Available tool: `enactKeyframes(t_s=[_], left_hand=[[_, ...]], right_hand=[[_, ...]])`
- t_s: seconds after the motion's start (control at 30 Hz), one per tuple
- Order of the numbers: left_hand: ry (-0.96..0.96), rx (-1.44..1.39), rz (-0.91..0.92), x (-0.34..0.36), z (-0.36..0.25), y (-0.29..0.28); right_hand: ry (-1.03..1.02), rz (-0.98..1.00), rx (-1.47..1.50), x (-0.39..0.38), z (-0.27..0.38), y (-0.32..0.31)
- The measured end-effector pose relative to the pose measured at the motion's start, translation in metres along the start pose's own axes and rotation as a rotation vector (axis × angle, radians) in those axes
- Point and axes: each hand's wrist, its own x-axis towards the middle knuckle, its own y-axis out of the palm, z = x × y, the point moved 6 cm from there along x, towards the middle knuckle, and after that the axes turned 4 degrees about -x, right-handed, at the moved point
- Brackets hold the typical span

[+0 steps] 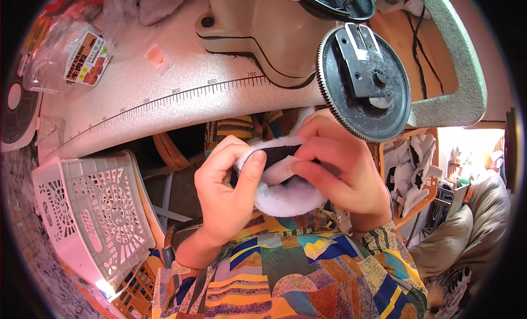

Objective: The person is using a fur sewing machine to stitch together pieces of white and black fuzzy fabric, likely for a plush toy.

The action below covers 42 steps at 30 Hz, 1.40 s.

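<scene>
Left hand [222,179] grips a fluffy white, dark-lined fabric piece [288,201] at ten o'clock; right hand [343,162] pinches at two; it sits at seven o'clock from a black toothed disc [392,80]; even tension should steady it.

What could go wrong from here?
The right hand appears close to the toothed black wheel; lifting it might bump the teeth.
The fluffy white piece is held between it and the left hand, above the patterned clothing; a loosened grip could drop it.
</scene>
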Motion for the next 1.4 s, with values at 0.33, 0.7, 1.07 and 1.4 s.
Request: enactKeyframes(t_s=[0.33, 0.7, 1.07, 1.4], left_hand=[[-0.012, -0.009, 0.116, 0.000, -0.003, 0.006], [0.018, 0.053, 0.126, 0.001, -0.003, 0.009], [0.486, 0.325, 0.040, 0.015, -0.032, 0.018], [0.697, 0.333, -0.070, 0.063, -0.080, 0.022]], right_hand=[[-0.015, 0.094, -0.064, 0.002, 0.000, -0.002], [-0.030, 0.082, -0.008, 0.005, -0.007, 0.000], [0.358, -0.124, 0.178, -0.022, -0.044, 0.003], [-0.064, -0.184, 0.092, 0.033, -0.012, -0.068]])
